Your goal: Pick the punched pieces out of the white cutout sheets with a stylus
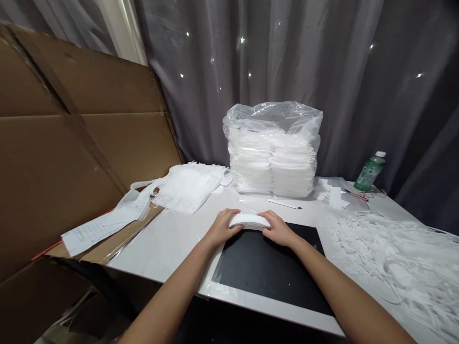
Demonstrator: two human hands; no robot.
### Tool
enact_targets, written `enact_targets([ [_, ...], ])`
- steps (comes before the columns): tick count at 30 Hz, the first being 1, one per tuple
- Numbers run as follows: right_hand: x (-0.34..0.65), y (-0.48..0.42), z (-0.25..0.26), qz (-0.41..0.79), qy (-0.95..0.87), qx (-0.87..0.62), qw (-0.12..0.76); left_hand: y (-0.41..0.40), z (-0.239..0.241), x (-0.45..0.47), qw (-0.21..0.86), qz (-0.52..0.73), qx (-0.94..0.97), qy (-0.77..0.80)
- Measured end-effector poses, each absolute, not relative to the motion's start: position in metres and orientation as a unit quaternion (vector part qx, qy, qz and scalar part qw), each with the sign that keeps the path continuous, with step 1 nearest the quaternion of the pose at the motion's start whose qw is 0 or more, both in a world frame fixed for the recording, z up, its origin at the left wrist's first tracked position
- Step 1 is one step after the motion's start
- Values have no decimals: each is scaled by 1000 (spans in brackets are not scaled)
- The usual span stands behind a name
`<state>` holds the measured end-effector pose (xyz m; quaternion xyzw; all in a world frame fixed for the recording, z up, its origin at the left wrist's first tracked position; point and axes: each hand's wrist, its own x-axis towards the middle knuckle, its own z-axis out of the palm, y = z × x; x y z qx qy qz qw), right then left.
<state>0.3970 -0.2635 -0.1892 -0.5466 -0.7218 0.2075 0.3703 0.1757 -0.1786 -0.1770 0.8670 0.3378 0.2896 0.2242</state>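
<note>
Both of my hands grip a small stack of white sheets (250, 220), one at each end. The stack bows slightly, with its middle higher than its ends. My left hand (225, 226) closes on the left end, thumb toward me and fingers on the far side. On the right end, my right hand (278, 228) is closed in the same way. Beneath them lies a black mat (268, 272), whose far edge is near my fingers. What material the sheets are made of, I cannot make out.
A clear plastic bag (274, 153) of stacked white pieces stands behind my hands. Flat white bags (193, 186) lie left, beside a tall cardboard box (118, 143). To the right are a heap of white straps (398, 267), a green bottle (370, 172) and a thin knife (285, 204).
</note>
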Motion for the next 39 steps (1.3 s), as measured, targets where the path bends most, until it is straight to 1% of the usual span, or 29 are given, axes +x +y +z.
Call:
enact_targets([
  [4,398,-267,-185,180,-746,-542,341,-179,-175,178,186,259,884,341],
  [7,403,-271,-175,161,-760,-544,318,-180,-164,175,157,242,895,339],
  [10,405,-273,-159,137,-763,-555,301,-180,-139,174,132,228,911,317],
  [14,393,-270,-137,100,-753,-583,288,-171,-91,194,121,177,942,259],
  [16,382,-263,-128,120,-741,-584,309,-162,-68,211,118,145,954,234],
  [20,371,-241,-109,238,-673,-580,393,-139,-28,242,117,78,969,204],
  [22,376,-231,-101,292,-642,-575,415,-126,-11,253,122,45,973,189],
  [23,381,-226,-96,340,-623,-561,426,-119,-1,258,126,35,975,180],
  [26,400,-220,-81,517,-538,-471,471,-91,29,276,124,54,979,155],
  [28,416,-220,-66,574,-492,-424,498,-64,50,293,98,106,976,161],
  [31,442,-223,-39,575,-470,-409,531,-17,80,322,35,187,960,207],
  [33,461,-225,-20,559,-464,-407,553,14,94,341,3,211,947,240],
  [35,481,-224,1,536,-464,-408,575,38,103,354,-12,204,944,260],
  [39,515,-203,50,470,-489,-419,603,51,105,352,-7,129,961,243],
])
